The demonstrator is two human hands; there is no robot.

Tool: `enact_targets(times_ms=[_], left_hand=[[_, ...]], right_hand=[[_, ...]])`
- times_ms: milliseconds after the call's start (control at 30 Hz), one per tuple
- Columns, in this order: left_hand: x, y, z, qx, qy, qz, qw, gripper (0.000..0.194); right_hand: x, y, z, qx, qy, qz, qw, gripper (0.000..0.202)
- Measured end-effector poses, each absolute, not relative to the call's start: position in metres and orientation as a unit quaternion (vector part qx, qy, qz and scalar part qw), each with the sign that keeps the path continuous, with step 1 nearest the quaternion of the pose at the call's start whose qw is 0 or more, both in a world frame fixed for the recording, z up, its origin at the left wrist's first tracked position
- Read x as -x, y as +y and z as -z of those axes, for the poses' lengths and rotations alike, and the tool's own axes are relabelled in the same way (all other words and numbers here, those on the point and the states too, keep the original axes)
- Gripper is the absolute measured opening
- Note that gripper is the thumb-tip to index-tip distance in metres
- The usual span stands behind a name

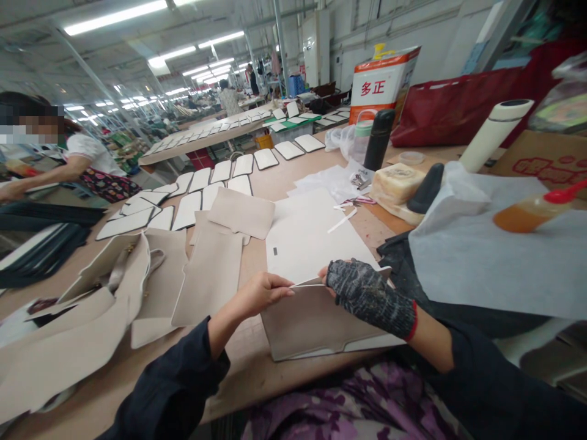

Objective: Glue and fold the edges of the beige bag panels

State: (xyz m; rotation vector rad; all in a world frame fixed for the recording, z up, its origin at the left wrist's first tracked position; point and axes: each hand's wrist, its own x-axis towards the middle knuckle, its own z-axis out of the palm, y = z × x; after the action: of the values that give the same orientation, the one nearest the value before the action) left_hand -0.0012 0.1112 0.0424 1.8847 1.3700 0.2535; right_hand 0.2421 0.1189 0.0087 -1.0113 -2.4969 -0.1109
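My bare left hand (263, 296) pinches the upper edge of a taupe leather panel (316, 321) near its left corner. On my right hand (367, 293) is a grey fingerless knit glove with a red cuff; its fingers close on the same edge, a short way to the right. Between the hands the edge shows as two pale layers slightly apart. Under and behind the panel lies a white sheet (305, 235) with a small dark slot. Loose taupe leather pieces (211, 275) lie left of my hands.
Partly assembled taupe bag parts (132, 287) cover the left side. White dark-edged panels (224, 177) stand in rows behind. At right are a black flask (380, 140), a cream thermos (495, 134), an orange glue bottle (527, 214) and a tin (380, 85). A co-worker (92, 159) works at far left.
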Motion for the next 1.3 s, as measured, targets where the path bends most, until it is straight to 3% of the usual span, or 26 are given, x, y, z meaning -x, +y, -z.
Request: enact_targets(times_ms=[533, 1000, 1300], left_hand=[[0.016, 0.104, -0.036, -0.752, 0.545, -0.102, 0.357, 0.035], [0.021, 0.107, -0.046, -0.768, 0.524, -0.068, 0.362, 0.028], [-0.035, 0.112, -0.042, -0.830, 0.493, -0.059, 0.253, 0.024]], right_hand=[[-0.273, 0.133, -0.011, 0.407, -0.885, 0.054, 0.219, 0.025], [-0.297, 0.152, 0.023, 0.304, -0.895, -0.049, 0.321, 0.019], [-0.293, 0.150, 0.011, 0.289, -0.898, -0.037, 0.331, 0.023]])
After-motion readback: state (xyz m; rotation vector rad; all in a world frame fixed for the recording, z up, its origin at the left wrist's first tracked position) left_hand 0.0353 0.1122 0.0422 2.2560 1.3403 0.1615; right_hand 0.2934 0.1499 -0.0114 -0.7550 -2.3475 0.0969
